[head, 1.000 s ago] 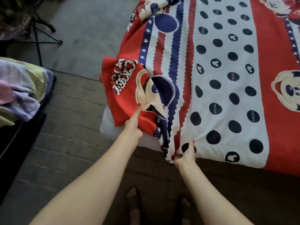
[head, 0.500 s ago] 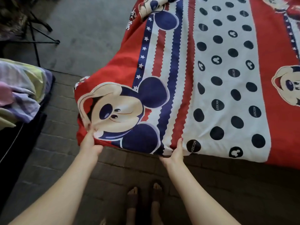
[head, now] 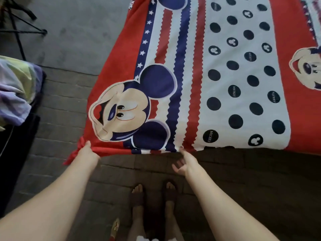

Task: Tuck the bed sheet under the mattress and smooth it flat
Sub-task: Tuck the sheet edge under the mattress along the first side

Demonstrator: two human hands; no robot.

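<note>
A red, white and blue cartoon-print bed sheet (head: 217, 84) lies spread over the mattress, which is hidden beneath it. Its near edge hangs toward me, pulled taut. My left hand (head: 86, 153) grips the bunched red corner of the sheet at the near left. My right hand (head: 185, 162) pinches the sheet's near edge by the blue zigzag stripe with thumb and forefinger, while its other fingers hang loosely curled below.
My sandalled feet (head: 154, 193) stand on the brick-pattern floor (head: 60, 105) close to the bed. A pile of pastel cloth (head: 15, 87) lies on dark furniture at the left. A black tripod (head: 22, 28) stands on the grey floor at the far left.
The folded-over corner has been unfolded and drawn out toward me and to the left, showing the full cartoon face. Both hands have moved nearer to me along the sheet's edge.
</note>
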